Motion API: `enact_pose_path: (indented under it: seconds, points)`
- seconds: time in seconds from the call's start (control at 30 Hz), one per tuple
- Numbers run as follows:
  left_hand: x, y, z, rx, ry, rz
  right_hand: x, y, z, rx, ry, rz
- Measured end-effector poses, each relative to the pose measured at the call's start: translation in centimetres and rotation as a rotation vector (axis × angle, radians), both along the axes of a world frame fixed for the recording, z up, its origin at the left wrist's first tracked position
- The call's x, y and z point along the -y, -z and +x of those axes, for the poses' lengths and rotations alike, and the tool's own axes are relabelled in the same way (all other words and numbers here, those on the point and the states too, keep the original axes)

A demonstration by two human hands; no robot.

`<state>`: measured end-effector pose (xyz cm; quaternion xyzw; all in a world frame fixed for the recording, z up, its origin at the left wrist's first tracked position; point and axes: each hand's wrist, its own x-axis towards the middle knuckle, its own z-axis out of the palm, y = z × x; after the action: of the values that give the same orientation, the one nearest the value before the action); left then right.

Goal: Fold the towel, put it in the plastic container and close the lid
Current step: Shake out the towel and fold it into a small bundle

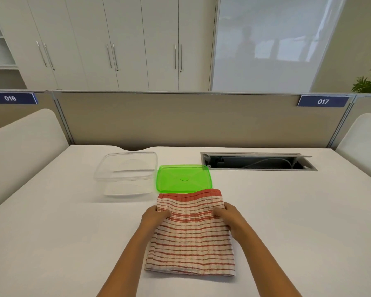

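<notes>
A red-and-white striped towel (191,239) lies on the white table (62,243) in front of me, folded into a rectangle with layered edges at its near end. My left hand (153,217) grips its left edge near the far end. My right hand (231,215) grips its right edge opposite. The far end of the towel is raised a little and overlaps the near edge of the green lid (183,178), which lies flat on the table. Left of the lid stands the clear plastic container (126,174), uncovered, with nothing in it.
An open cable hatch (257,161) is set into the table at the back right. A beige partition (191,121) runs along the far edge, with white side panels (19,146) at left and right.
</notes>
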<state>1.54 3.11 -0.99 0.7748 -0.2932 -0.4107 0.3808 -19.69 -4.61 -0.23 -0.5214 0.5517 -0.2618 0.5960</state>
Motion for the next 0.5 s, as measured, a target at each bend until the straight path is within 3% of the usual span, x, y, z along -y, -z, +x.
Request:
enact_pose_path:
  seconds: [0.1,0.17,0.37,0.5]
  points:
    - [0.1,-0.8,0.3,-0.392,-0.022,-0.114,0.4,-0.8,-0.6,0.055,-0.01,-0.026]
    - [0.3,-1.3,0.3,-0.506,-0.017,-0.173,0.8,-1.5,-1.0,0.07,-0.015,-0.078]
    - [1.2,-4.7,0.3,-0.449,-0.111,-0.517,1.8,-5.2,-3.0,0.233,0.017,-0.329]
    - [1.3,-8.2,-0.1,-0.398,0.048,-0.82,2.0,-8.6,-4.4,0.443,0.05,-0.513]
